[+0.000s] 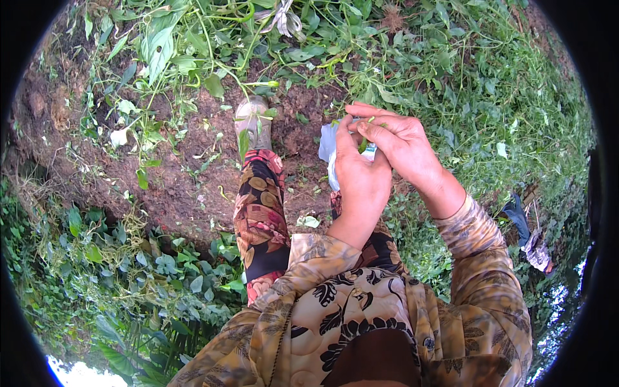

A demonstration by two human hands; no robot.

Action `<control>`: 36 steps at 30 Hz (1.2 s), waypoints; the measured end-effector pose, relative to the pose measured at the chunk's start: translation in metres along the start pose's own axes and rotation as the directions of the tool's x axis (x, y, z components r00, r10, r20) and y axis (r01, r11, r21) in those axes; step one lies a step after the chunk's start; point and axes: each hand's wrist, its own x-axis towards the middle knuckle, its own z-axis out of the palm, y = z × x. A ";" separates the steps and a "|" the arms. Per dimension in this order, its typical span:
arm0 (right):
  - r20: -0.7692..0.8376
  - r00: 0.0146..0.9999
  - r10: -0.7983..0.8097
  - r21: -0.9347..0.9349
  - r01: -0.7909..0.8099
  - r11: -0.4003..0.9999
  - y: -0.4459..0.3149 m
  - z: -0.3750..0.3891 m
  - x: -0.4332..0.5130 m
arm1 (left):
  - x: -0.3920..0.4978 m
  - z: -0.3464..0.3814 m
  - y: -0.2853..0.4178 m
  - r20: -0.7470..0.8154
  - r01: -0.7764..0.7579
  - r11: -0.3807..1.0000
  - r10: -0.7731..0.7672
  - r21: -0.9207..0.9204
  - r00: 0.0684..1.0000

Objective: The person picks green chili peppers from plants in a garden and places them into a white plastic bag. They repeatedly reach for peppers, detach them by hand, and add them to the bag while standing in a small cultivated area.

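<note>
My left hand point(362, 169) and my right hand point(404, 145) meet in front of my right leg. Small green chili peppers point(363, 145) show between them, partly hidden by the fingers. The left hand cups some of these; the right thumb and fingers close around a pepper tip. Beneath both hands is a pale plastic bag point(327, 145), mostly covered, with some printing on it. Leafy chili plants point(203, 43) lie in front of me, and a long green chili pepper point(263, 84) hangs on a stem near my left shoe point(252, 123).
Tangled green foliage point(483, 87) spreads ahead and to the right. Brown soil point(188, 179) with scattered leaves surrounds my left foot. Broad-leaved plants point(169, 271) grow behind me on the left. Another person point(534, 246) is farther off at the right.
</note>
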 end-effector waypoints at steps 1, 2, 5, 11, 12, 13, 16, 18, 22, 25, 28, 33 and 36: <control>-0.025 1.000 -0.002 0.043 0.003 0.999 -0.003 0.004 -0.002 | 0.001 -0.001 0.001 -0.020 -0.043 0.998 0.044 0.037 0.999; -0.051 0.998 0.026 0.066 -0.023 0.998 -0.005 0.007 -0.004 | 0.000 -0.002 0.002 -0.018 -0.048 0.996 0.050 0.081 0.999; -0.079 0.997 -0.018 0.064 0.023 0.998 -0.008 0.018 -0.010 | 0.002 -0.004 0.001 -0.030 -0.049 0.999 0.049 -0.013 0.998; -0.133 0.985 -0.108 -0.189 0.082 0.979 0.008 -0.004 0.048 | 0.002 -0.008 -0.003 -0.083 -0.087 0.992 0.095 0.093 0.992; -0.262 0.945 -0.195 -0.518 0.032 0.855 0.015 -0.014 0.072 | 0.002 -0.009 -0.004 -0.084 -0.082 0.992 0.090 0.093 0.992; -0.257 0.882 -0.395 -0.732 0.089 0.675 0.021 -0.028 0.091 | 0.001 -0.010 -0.005 -0.085 -0.048 0.992 0.058 0.117 0.995; -0.310 0.867 -0.389 -0.841 -0.060 0.538 0.053 -0.060 0.154 | 0.005 -0.008 -0.009 -0.157 -0.163 0.970 0.192 0.183 0.969; -0.245 0.951 -0.186 -0.765 -0.072 0.640 0.073 -0.064 0.190 | 0.005 -0.009 -0.011 -0.110 -0.027 0.999 0.031 0.036 0.993; -0.016 0.988 0.154 -0.636 -0.129 0.761 0.077 -0.059 0.212 | 0.006 -0.016 -0.003 -0.077 0.069 0.977 -0.086 -0.202 0.993; 0.023 0.973 0.229 -0.684 -0.152 0.714 0.048 -0.055 0.190 | 0.007 -0.022 0.009 -0.101 0.112 0.879 -0.178 -0.463 0.979; 0.043 0.987 0.156 -0.473 -0.118 0.873 0.018 -0.049 0.141 | 0.015 -0.029 0.017 -0.161 0.073 0.893 -0.160 -0.445 0.974; 0.099 0.994 0.046 -0.260 -0.019 0.965 -0.016 -0.043 0.100 | 0.019 -0.031 0.020 -0.191 0.017 0.922 -0.098 -0.386 0.977; 0.133 0.990 0.040 -0.221 -0.010 0.975 -0.025 -0.042 0.091 | 0.019 -0.030 0.021 -0.156 0.074 0.906 -0.152 -0.417 0.976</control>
